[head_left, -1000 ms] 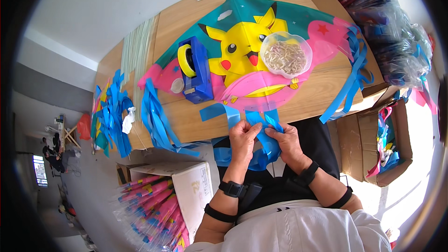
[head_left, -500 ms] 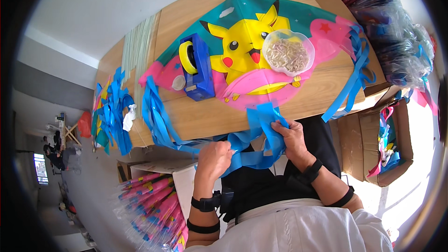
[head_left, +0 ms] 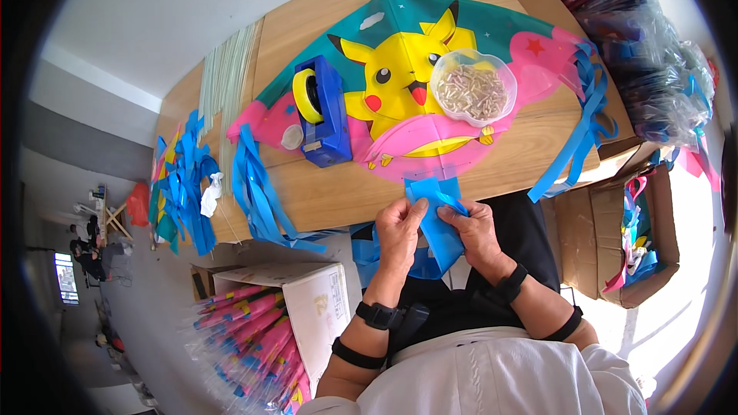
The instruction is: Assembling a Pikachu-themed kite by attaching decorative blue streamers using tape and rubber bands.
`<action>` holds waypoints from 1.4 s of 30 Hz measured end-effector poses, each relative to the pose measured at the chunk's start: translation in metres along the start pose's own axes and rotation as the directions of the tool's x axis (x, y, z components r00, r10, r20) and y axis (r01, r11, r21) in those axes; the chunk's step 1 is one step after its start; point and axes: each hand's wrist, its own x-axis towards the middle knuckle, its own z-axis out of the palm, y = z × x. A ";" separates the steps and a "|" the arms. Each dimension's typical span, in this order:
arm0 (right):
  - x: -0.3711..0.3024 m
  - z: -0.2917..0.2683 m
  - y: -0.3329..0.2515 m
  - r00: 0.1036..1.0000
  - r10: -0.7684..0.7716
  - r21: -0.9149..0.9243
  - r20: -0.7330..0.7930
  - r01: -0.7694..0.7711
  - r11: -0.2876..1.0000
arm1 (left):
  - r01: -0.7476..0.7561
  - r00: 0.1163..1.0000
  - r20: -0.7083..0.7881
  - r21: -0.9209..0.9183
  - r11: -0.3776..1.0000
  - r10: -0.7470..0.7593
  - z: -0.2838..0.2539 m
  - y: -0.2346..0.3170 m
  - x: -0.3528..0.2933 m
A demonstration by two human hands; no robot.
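Observation:
A kite (head_left: 419, 38) with a yellow cartoon character on teal and pink lies spread over the wooden table. From its near edge a blue ribbon tail (head_left: 438, 234) hangs over the table's front edge. My left hand (head_left: 398, 232) pinches the tail's left side between thumb and fingers. On the other side my right hand (head_left: 475, 237) grips a folded part of the same tail. On the kite rest a blue tape dispenser (head_left: 330, 119) with yellow tape and a clear dish (head_left: 503, 84) of small tube-like pieces.
Blue streamers (head_left: 261, 192) hang at the kite's left and more streamers (head_left: 588, 119) at its right. Thin pale rods (head_left: 227, 69) lie at the table's left. Below stand a white box (head_left: 319, 315) and wrapped pink kites (head_left: 261, 338); an open cardboard box (head_left: 584, 246) sits right.
My left hand has moved up and right, closer to my right hand, onto the tail near the table edge. The loose blue loops between my hands now hang lower as a folded strip.

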 end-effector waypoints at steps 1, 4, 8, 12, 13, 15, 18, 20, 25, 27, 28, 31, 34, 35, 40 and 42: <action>0.000 0.001 0.001 1.000 -0.008 0.015 -0.024 0.009 1.000 | 0.029 0.999 -0.022 -0.020 0.999 -0.029 -0.002 0.000 -0.001; 0.001 0.000 -0.002 0.995 -0.006 0.046 -0.102 0.011 0.999 | 0.038 0.994 -0.105 -0.033 0.999 -0.042 -0.019 -0.006 0.004; 0.010 -0.009 -0.002 0.981 -0.034 -0.024 -0.193 0.029 0.999 | -0.038 0.942 -0.187 0.768 0.639 0.280 -0.047 0.011 0.011; 0.014 0.004 -0.010 0.984 -0.015 -0.021 -0.179 0.011 1.000 | -0.227 0.711 0.131 0.973 0.049 0.691 -0.047 0.046 0.015; 0.018 0.005 -0.005 0.981 -0.021 -0.048 -0.195 0.012 0.999 | -0.329 0.709 0.196 0.941 0.073 0.678 -0.045 0.048 0.015; 0.024 0.008 0.003 0.976 -0.039 -0.103 -0.215 0.017 0.994 | -0.549 0.729 0.354 0.813 0.192 0.586 -0.039 0.041 0.016; 0.033 0.009 0.016 0.972 -0.086 -0.202 -0.217 0.042 0.978 | -0.663 0.731 0.574 0.725 0.186 0.368 -0.019 0.016 0.014; 0.037 0.002 0.022 0.967 -0.135 -0.291 -0.216 0.068 0.954 | -0.623 0.758 0.570 0.777 0.092 0.317 -0.011 0.002 0.007; 0.026 0.000 0.015 0.938 -0.264 -0.538 -0.224 0.107 0.836 | -0.586 0.783 0.555 0.810 0.033 0.282 -0.009 -0.008 0.004; 0.023 -0.002 0.014 0.919 -0.335 -0.634 -0.209 0.133 0.761 | -0.591 0.779 0.563 0.807 0.024 0.276 -0.009 -0.008 0.004; 0.021 -0.002 0.011 0.910 -0.365 -0.667 -0.196 0.150 0.730 | -0.589 0.779 0.563 0.808 0.016 0.275 -0.009 -0.008 0.005; 0.017 0.000 0.008 0.908 -0.387 -0.706 -0.161 0.168 0.687 | -0.585 0.780 0.565 0.811 -0.007 0.268 -0.009 -0.008 0.005; 0.015 0.002 0.006 0.926 -0.345 -0.698 -0.154 0.145 0.701 | -0.575 0.783 0.563 0.817 -0.036 0.262 -0.008 -0.007 0.005; 0.015 0.002 0.006 0.932 -0.326 -0.692 -0.156 0.132 0.709 | -0.571 0.784 0.562 0.820 -0.049 0.263 -0.008 -0.007 0.005; 0.015 0.000 0.013 0.943 -0.292 -0.602 -0.162 0.140 0.786 | -0.577 0.777 0.559 0.816 -0.027 0.288 -0.005 -0.007 0.005; 0.015 -0.001 0.015 0.945 -0.283 -0.591 -0.164 0.136 0.795 | -0.575 0.779 0.559 0.817 -0.030 0.283 -0.005 -0.008 0.005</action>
